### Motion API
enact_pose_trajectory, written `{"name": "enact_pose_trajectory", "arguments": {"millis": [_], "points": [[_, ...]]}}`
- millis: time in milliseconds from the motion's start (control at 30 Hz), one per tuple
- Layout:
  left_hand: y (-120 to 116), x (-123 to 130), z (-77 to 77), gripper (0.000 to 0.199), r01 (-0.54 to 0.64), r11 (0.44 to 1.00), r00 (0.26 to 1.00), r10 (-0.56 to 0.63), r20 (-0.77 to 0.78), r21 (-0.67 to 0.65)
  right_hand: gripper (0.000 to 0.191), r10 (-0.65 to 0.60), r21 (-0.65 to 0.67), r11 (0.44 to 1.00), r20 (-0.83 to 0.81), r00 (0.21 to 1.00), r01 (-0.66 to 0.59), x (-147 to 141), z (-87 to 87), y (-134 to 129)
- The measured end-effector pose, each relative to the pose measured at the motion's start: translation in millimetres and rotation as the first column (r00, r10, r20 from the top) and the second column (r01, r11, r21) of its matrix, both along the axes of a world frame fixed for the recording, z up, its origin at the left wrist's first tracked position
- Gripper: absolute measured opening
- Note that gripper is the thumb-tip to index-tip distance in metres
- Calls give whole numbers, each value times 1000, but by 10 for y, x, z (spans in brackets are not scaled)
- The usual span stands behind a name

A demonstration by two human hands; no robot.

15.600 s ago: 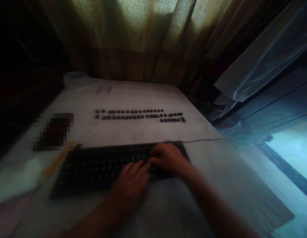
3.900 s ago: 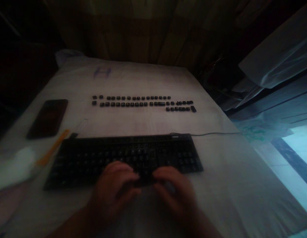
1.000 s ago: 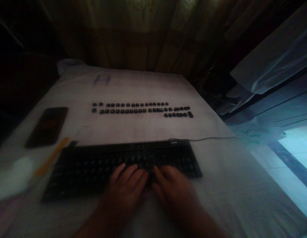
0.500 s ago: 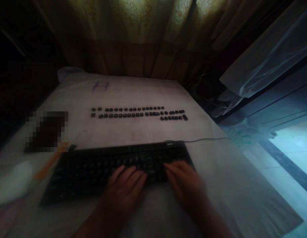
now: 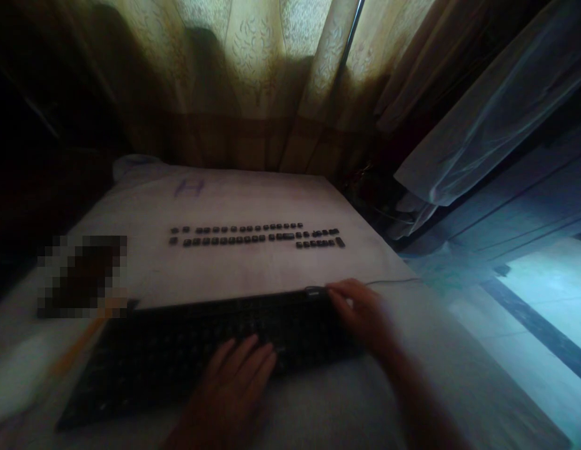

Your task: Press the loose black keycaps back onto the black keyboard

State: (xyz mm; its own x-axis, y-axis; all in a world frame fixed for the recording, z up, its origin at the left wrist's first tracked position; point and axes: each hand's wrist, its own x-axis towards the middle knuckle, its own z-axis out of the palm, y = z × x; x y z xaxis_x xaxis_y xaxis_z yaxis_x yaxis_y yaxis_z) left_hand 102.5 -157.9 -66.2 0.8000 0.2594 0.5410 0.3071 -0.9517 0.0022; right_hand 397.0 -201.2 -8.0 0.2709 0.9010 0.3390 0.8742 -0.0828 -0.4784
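Observation:
A black keyboard (image 5: 178, 350) lies slightly slanted on the pale cloth, its keys blurred and dim. My left hand (image 5: 238, 375) rests on its near edge right of the middle, fingers stretched out and holding nothing. At the keyboard's far right corner is my right hand (image 5: 363, 312), its fingers drawn together near the label and cable; what they hold, if anything, is hidden. Beyond the keyboard, small black keycaps (image 5: 232, 240) stand in rows on the cloth, with a larger keycap (image 5: 340, 242) at their right end.
The cloth-covered table (image 5: 257, 269) ends at the right above a bright floor. At left lie a pixelated dark object (image 5: 87, 275), an orange-handled tool (image 5: 87, 334) and a blurred white thing (image 5: 19, 375). A cable (image 5: 393, 280) runs off right. Curtains (image 5: 253, 75) hang behind.
My right hand has moved from the keyboard's right-hand keys up to its far right corner. My left hand stays on the near edge. The view has tilted up a little.

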Motion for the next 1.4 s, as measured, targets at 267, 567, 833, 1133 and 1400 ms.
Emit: {"name": "enact_pose_trajectory", "arguments": {"millis": [267, 567, 833, 1133, 1400], "points": [[124, -56, -174, 42, 31, 992, 999, -33, 19, 126, 22, -51, -323, 946, -21, 998, 41, 131, 135, 454], [111, -42, -109, 44, 29, 991, 999, -27, -17, 128, 18, 18, -421, 906, -71, 997, -46, 48, 341, 487], [70, -64, -121, 46, 27, 999, 998, -25, -55, 44, 18, 217, -666, 733, 33, 976, -140, -362, 654, 338], [31, -39, 0, 42, 15, 998, 1000, -13, -20, 66, 18, 267, -670, 728, 81, 960, -146, -483, 639, 358], [32, -62, 114, 34, -24, 997, 990, 35, 137, -75, 11, 342, -91, 926, -200, 918, -365, -530, 354, 231]]}}
